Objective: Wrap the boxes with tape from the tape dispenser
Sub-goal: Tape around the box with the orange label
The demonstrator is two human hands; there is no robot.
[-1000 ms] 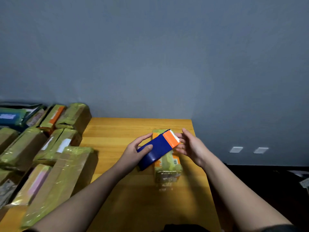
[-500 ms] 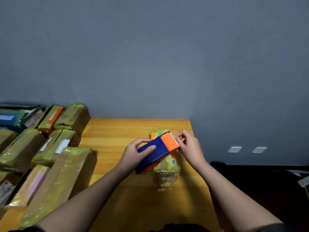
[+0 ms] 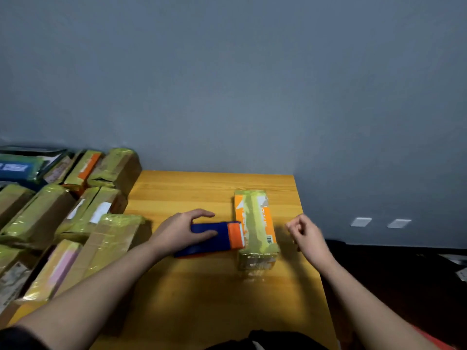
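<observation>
A blue tape dispenser with an orange end [image 3: 214,237] lies on the wooden table [image 3: 197,294], just left of an orange box wrapped in yellowish tape [image 3: 255,226]. My left hand [image 3: 182,229] grips the dispenser from its left side, thumb on top and fingers over its far edge. To the right of the box, my right hand [image 3: 304,232] hovers with its fingers curled; a clear strip of tape between them cannot be made out.
Several taped cardboard boxes [image 3: 63,223] are piled along the table's left side, up to the grey wall. The table's right edge runs just right of the orange box, with dark floor beyond. Two white wall plates [image 3: 379,222] sit low on the wall.
The dispenser came down from above the box to the table on its left, carried by my left hand. My right hand let go of its orange end and moved off to the right.
</observation>
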